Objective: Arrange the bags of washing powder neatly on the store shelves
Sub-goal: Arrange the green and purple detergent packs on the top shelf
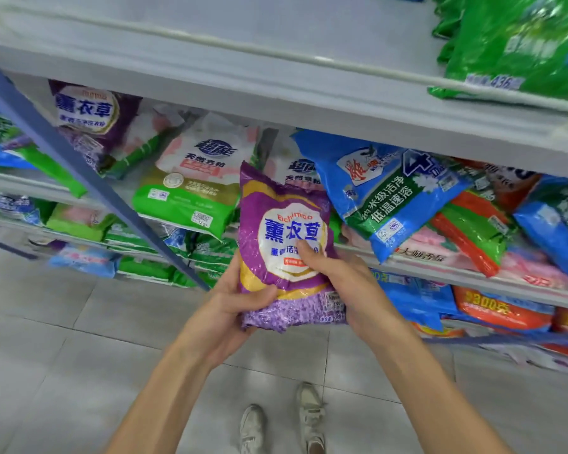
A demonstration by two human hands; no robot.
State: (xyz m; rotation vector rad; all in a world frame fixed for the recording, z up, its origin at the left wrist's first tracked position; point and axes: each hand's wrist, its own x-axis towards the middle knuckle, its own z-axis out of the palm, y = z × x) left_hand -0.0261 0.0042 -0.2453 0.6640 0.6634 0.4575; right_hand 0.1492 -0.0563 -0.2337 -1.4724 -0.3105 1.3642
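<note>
Two hands on one purple bag [286,244], upright just near of the shelf [417,268], not yet placed. Left hand [240,303] curled round the lower left edge; right hand [341,283] clasping the lower right, thumb pressed on the label. Most of the job seemingly left: blue bag [384,198] tilted across pink ones at right, white-green bag [194,178] leaning askew at left. Glossy, crinkled plastic; soft pillow shapes, probably prone to slumping.
</note>
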